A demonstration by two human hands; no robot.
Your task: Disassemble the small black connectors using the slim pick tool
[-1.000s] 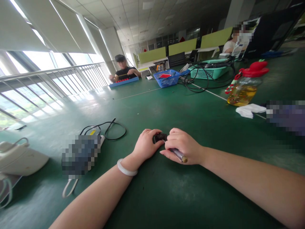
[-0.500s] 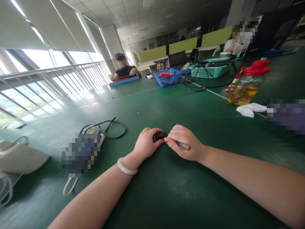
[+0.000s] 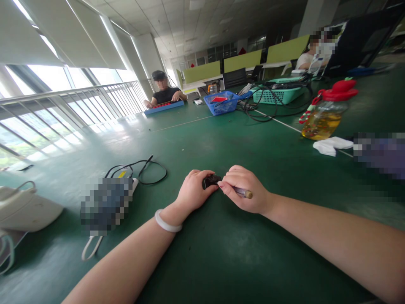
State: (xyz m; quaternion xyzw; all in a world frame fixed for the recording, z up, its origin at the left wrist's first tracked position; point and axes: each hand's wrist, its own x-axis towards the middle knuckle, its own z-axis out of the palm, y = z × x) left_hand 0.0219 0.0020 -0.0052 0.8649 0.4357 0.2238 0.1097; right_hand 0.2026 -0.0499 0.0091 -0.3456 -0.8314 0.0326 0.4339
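Observation:
On the green table in front of me, my left hand (image 3: 194, 189), with a white band at its wrist, is closed round a small black object (image 3: 211, 181). Thumb and fingers hold that object from its left side, and its exact kind is not clear. My right hand (image 3: 245, 190) grips a slim pen-like tool (image 3: 243, 192) with a see-through shaft and a brownish end. This end points right, toward me. Its other end is hidden by my fingers, close against the black object. The two hands almost touch.
Left lie a blurred-out item (image 3: 107, 204), a black cable (image 3: 153, 182) and a whitish device (image 3: 30, 207). Farther off stand a blue basket (image 3: 221, 104), a green basket (image 3: 278, 97) and a red-lidded bottle (image 3: 325, 120) beside white tissue (image 3: 332, 145). A person (image 3: 164, 93) sits across the table.
Almost nothing differs. The whole view has shifted very slightly, while both hands keep their grip on the black object and the pen-like tool.

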